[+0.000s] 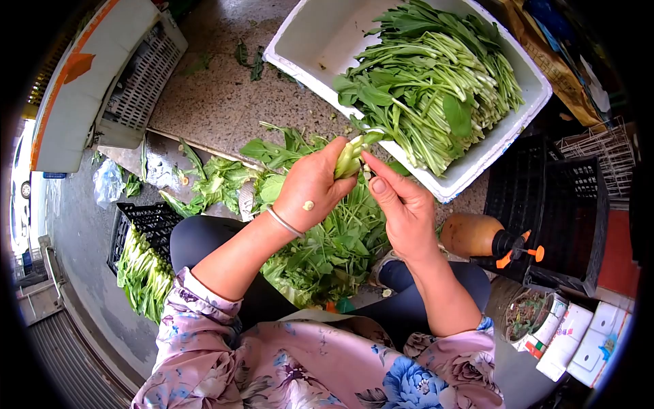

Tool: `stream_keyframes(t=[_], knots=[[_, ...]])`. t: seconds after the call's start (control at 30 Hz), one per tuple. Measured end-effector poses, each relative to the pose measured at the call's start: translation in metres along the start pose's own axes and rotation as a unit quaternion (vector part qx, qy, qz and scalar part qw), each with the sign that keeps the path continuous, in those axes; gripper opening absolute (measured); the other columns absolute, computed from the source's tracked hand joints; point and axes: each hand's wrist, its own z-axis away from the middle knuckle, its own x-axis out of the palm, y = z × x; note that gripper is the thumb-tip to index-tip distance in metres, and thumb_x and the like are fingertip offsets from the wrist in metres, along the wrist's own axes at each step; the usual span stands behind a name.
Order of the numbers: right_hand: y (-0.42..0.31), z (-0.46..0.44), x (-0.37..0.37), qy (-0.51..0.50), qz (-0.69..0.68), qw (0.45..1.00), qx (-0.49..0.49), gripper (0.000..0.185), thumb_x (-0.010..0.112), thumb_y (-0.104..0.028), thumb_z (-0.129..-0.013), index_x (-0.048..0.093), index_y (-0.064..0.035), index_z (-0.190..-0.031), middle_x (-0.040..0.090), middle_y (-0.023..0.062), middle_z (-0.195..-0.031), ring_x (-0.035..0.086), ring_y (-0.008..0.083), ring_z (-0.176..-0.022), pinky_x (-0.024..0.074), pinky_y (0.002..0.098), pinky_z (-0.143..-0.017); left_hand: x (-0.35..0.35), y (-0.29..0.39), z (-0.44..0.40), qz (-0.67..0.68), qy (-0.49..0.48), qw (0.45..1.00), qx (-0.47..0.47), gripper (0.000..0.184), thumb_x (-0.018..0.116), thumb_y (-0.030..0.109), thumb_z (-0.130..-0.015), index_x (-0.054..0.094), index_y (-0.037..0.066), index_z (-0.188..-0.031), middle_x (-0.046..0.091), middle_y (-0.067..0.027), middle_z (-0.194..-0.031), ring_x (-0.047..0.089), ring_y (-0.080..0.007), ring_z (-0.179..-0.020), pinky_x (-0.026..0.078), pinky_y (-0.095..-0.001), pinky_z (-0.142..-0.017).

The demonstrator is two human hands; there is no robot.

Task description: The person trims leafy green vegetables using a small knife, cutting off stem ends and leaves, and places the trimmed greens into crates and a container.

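My left hand (313, 183), with a bracelet at the wrist and a small pale bit stuck on its back, is closed around a green vegetable stalk (349, 155). Close against the stalk's right side is my right hand (402, 204), its thumb and index finger pinched on a small dark tool, mostly hidden. Beyond the hands, a white foam box (306, 51) holds a large pile of leafy greens (436, 88). Loose leaves (334, 238) lie in a heap on the ground below my hands, between my legs.
A black crate (153, 225) with long greens stands at the left. To the right are an orange-topped spray bottle (473, 235), black crates (565, 218) and a potted plant (528, 313). A white container (102, 82) and a plastic bag (107, 184) are at the upper left.
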Motion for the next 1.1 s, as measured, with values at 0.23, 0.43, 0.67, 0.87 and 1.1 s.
stream_keyframes(t=[0.23, 0.43, 0.67, 0.87, 1.1], knots=[[0.011, -0.003, 0.015, 0.090, -0.065, 0.993, 0.026, 0.029, 0.056, -0.015, -0.088, 0.057, -0.0077, -0.116, 0.064, 0.0042, -0.090, 0.053, 0.0050, -0.079, 0.0427, 0.0191, -0.072, 0.005, -0.001, -0.001, -0.108, 0.021, 0.994, 0.006, 0.028, 0.062, 0.013, -0.073, 0.043, 0.006, -0.092, 0.057, -0.0187, -0.071, 0.056, -0.0392, -0.070, 0.044, -0.0449, -0.059], [0.006, -0.003, 0.009, 0.039, 0.052, 0.992, -0.108, 0.039, 0.058, -0.016, -0.086, 0.050, -0.0083, -0.124, 0.061, 0.0078, -0.104, 0.055, 0.0087, -0.087, 0.0431, 0.0227, -0.078, 0.005, 0.002, -0.001, -0.179, 0.021, 0.984, 0.010, 0.030, 0.063, 0.012, -0.071, 0.042, 0.006, -0.090, 0.057, -0.0150, -0.074, 0.057, -0.0357, -0.071, 0.045, -0.0432, -0.060], [0.011, -0.002, 0.008, 0.032, -0.001, 0.999, -0.007, 0.035, 0.059, -0.014, -0.086, 0.054, -0.0089, -0.120, 0.063, 0.0031, -0.090, 0.051, 0.0039, -0.077, 0.0419, 0.0192, -0.071, 0.002, 0.004, 0.002, -0.256, 0.009, 0.966, 0.034, 0.032, 0.065, 0.012, -0.069, 0.043, 0.007, -0.091, 0.056, -0.0107, -0.077, 0.058, -0.0303, -0.074, 0.046, -0.0400, -0.062], [0.010, -0.003, 0.005, 0.030, -0.125, 0.989, 0.077, 0.028, 0.059, -0.015, -0.086, 0.060, -0.0086, -0.113, 0.064, -0.0007, -0.089, 0.049, 0.0026, -0.073, 0.0412, 0.0175, -0.066, 0.000, 0.005, 0.003, -0.299, 0.017, 0.953, 0.049, 0.034, 0.066, 0.011, -0.066, 0.043, 0.008, -0.091, 0.056, -0.0089, -0.077, 0.058, -0.0281, -0.072, 0.046, -0.0387, -0.061], [0.015, -0.011, -0.010, 0.151, 0.087, 0.976, -0.132, 0.025, 0.059, -0.013, -0.085, 0.062, -0.0100, -0.110, 0.060, 0.0012, -0.078, 0.049, 0.0054, -0.067, 0.0404, 0.0189, -0.062, -0.011, 0.006, 0.002, -0.268, 0.018, 0.963, 0.021, 0.031, 0.065, 0.011, -0.067, 0.044, 0.008, -0.090, 0.057, -0.0097, -0.077, 0.057, -0.0302, -0.070, 0.046, -0.0403, -0.061]])
